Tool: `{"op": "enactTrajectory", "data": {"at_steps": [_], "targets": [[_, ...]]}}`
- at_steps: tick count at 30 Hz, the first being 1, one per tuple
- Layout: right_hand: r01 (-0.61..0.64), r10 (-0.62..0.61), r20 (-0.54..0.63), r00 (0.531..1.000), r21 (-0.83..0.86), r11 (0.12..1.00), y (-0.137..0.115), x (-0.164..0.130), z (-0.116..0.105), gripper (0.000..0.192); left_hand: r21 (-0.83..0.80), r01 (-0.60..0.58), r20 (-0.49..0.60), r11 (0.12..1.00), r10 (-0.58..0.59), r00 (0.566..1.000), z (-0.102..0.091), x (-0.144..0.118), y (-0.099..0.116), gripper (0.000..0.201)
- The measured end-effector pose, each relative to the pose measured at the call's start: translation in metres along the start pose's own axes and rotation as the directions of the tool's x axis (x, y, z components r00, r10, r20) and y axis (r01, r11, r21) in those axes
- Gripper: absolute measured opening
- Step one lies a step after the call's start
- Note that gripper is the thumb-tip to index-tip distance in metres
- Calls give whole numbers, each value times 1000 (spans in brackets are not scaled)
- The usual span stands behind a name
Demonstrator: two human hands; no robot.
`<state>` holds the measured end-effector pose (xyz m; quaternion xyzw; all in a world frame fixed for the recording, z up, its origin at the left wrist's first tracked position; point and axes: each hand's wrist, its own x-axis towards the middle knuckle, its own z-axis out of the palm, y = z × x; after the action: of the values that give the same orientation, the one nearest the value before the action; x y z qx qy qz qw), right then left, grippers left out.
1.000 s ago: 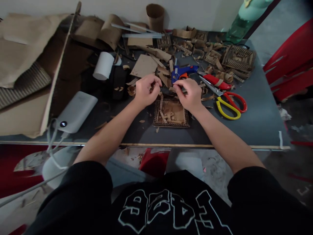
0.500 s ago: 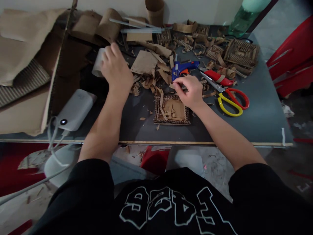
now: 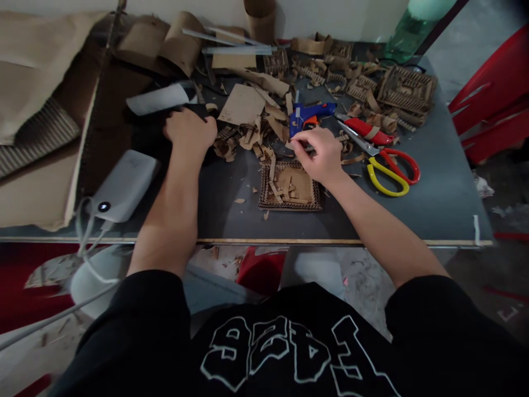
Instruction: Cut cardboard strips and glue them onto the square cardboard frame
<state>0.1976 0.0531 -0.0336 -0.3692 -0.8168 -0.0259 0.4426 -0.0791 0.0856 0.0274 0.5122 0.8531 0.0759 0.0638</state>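
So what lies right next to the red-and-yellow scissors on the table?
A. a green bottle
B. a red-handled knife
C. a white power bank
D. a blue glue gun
B: the red-handled knife lies touching the scissors at their upper left, while the glue gun sits further left, beyond the right hand.

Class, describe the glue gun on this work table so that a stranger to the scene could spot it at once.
Start at the dark grey table and find the person's right hand near its middle. Just beyond the fingertips, among brown cardboard scraps, lies the glue gun. It is the only blue thing there, with an orange trigger; the scissors to its right have red and yellow handles.
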Motion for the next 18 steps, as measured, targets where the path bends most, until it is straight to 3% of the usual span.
{"op": "enactTrajectory", "data": {"at_steps": [6,10,18], "targets": [[1,-1,21,1000,17,1000,-1,1,-1,39,109,-40,58,993,34,998,3,12,-1,76],[-43,41,69,997,28,999,-1,0,-1,42,22,-48,4,999,48,999,12,20,-5,85],[-81,79,111,991,13,997,-1,0,-1,43,-92,-133,-86,987,125,988,40,52,-24,80]]}}
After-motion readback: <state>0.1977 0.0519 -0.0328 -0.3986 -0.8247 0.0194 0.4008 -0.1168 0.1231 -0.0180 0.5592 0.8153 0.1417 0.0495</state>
